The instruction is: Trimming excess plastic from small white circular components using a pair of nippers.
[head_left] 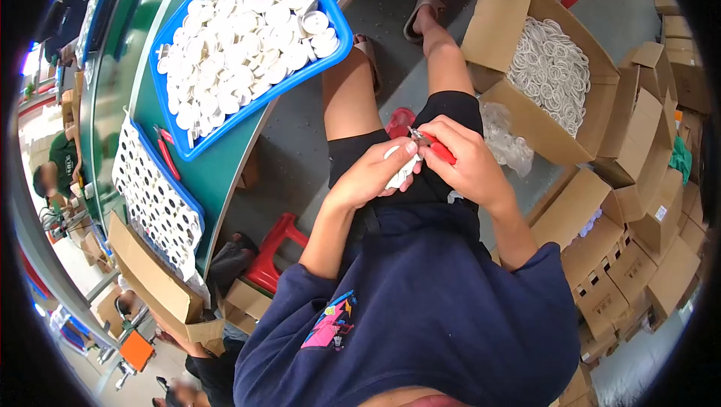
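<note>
Over my lap, my left hand [373, 174] grips a small white plastic part [402, 168]. My right hand [467, 161] holds red-handled cutting pliers [433, 146], their metal tip touching the top of the white part. Both hands meet in front of my dark shorts. On the green table to my left sits a blue tray [339, 40] filled with several round white plastic parts [248, 39]. A second pair of red-handled pliers [167, 153] lies on the table beside that tray.
An open cardboard box [502, 24] of white rings stands on the floor to my right, with a clear plastic bag [507, 143] beside it. More cardboard boxes [638, 204] stack further right. A white perforated rack [154, 200] lies on the table. Red stools [272, 253] stand below. Other people sit at far left.
</note>
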A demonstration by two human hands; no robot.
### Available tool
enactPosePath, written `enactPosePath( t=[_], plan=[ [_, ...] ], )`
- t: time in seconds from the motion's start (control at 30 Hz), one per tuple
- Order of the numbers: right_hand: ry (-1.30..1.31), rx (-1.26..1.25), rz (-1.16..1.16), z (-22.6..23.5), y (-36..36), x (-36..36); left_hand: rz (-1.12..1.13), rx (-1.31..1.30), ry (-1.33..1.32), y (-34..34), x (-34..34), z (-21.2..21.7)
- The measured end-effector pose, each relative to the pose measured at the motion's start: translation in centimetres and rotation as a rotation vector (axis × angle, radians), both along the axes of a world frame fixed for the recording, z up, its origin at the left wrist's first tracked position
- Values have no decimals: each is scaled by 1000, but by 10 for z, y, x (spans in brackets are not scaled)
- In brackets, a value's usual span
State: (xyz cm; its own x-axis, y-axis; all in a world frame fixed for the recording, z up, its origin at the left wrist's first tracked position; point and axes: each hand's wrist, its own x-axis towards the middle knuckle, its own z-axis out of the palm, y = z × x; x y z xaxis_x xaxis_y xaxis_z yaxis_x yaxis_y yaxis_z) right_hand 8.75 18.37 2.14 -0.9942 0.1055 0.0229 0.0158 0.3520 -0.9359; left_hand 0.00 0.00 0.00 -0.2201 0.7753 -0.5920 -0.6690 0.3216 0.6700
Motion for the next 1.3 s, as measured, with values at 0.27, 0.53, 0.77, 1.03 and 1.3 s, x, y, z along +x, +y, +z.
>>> enactPosePath(
  t=[0.27, 0.53, 0.77, 1.03, 1.3],
  plan=[
    [-78, 37, -59, -18, 3, 6, 343, 81, -255, -5, 6, -12],
    [-120, 52, -7, -30, -5, 12, 365, 118, -273, -4, 5, -10],
    [-147, 77, 10, -33, -4, 14, 382, 88, -299, -3, 8, -13],
    [-190, 22, 11, -35, -6, 14, 368, 77, -320, -3, 11, -18],
    [-170, 75, 22, -42, -5, 14, 388, 49, -340, -3, 12, -20]
  ],
)
